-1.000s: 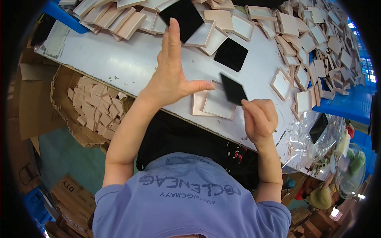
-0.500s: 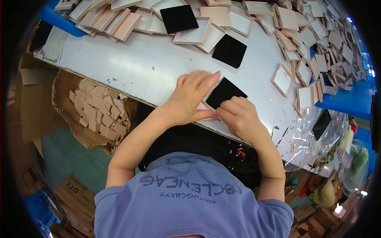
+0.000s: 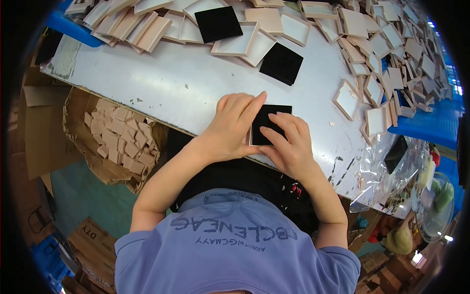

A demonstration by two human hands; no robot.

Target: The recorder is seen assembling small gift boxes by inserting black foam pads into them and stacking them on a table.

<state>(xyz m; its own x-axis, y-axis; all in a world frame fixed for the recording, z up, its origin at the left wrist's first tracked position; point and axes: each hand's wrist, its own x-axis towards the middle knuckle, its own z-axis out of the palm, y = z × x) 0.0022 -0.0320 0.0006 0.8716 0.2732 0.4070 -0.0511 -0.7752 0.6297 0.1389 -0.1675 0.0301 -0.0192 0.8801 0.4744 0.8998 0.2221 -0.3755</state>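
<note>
Black panel [image 3: 261, 118]: probably light, stiff; grip by edges; left hand [image 3: 230, 125] spread wide alongside, right hand [image 3: 292, 144] on top, fingers parted

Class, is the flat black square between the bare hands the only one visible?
No: beyond the flat black square under the right hand lies a second black square.

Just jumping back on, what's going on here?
A person is working at a table. Their left hand braces a shallow pale box at its left side, while their right hand touches a black square on it; how deep it sits is hidden. Another black square and many more boxes lie beyond.
</note>
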